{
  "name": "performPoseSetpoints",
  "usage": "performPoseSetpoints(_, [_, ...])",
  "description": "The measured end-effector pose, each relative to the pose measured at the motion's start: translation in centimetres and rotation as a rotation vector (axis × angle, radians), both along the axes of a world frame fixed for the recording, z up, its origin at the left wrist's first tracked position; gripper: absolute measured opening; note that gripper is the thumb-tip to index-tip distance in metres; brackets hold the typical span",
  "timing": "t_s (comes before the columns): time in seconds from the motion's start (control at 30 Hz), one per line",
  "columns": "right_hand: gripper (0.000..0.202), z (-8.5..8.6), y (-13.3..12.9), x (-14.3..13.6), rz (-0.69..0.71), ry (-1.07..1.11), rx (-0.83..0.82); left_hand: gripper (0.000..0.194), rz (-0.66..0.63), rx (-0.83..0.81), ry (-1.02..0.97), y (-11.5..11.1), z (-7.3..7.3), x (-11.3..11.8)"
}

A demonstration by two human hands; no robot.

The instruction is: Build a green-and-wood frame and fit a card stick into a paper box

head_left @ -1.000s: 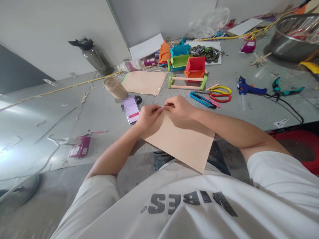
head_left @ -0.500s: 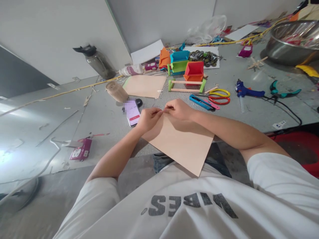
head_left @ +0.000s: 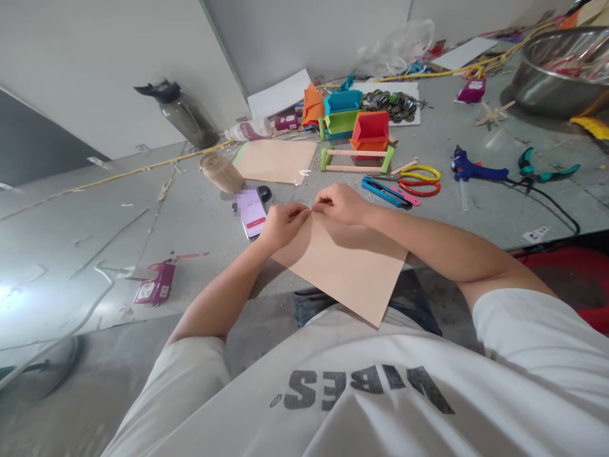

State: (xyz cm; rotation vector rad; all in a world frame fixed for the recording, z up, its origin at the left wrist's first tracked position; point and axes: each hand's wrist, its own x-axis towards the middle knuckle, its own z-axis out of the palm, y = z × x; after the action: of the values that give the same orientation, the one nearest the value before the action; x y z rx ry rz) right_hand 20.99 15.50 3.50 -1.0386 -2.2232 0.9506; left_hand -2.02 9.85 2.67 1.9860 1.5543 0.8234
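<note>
A beige sheet of paper or thin card [head_left: 347,260] lies at the table's front edge, one corner hanging over toward my lap. At its far corner my left hand [head_left: 287,223] pinches with thumb and fingertips. My right hand [head_left: 340,204] pinches the same corner from the other side, its fingertips almost touching the left ones. Anything smaller between the fingertips is too small to make out. Just left of my left hand lies a phone [head_left: 253,212] with a lit screen. Beyond my right hand are a blue utility knife [head_left: 386,192] and red-and-yellow-handled scissors [head_left: 421,181].
Behind the hands stand a small wooden-rod frame [head_left: 356,161], a red folded-paper piece [head_left: 370,130] and another beige sheet [head_left: 276,160]. A jar [head_left: 221,171] and dark bottle [head_left: 185,117] are at left. To the right are a blue glue gun [head_left: 478,168], pliers [head_left: 547,168] and steel bowl [head_left: 561,76].
Both hands stay pinched at the sheet's corner, with hardly any movement. The view has shifted slightly.
</note>
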Motion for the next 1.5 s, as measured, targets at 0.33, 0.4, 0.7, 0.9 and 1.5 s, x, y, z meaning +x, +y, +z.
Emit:
performPoseSetpoints(0.33, [0.018,0.2,0.1,0.4,-0.006,0.065,-0.06,0.038,0.002,-0.008,-0.018,-0.2,0.2,-0.1])
performPoseSetpoints(0.4, [0.024,0.2,0.3,0.6,-0.001,0.036,-0.022,0.038,0.006,0.007,-0.011,-0.3,0.3,-0.1])
performPoseSetpoints(0.7, [0.02,0.4,0.0,0.7,-0.021,0.04,-0.005,0.036,-0.011,0.006,0.014,0.0,0.3,-0.3])
performPoseSetpoints(0.9, [0.026,0.5,0.7,1.2,-0.008,0.036,0.022,0.029,0.043,0.019,-0.009,0.4,0.1,-0.5])
performPoseSetpoints(1.5, [0.019,0.8,-0.2,1.1,-0.055,0.031,0.004,0.027,0.052,-0.003,-0.024,0.6,0.4,-1.0])
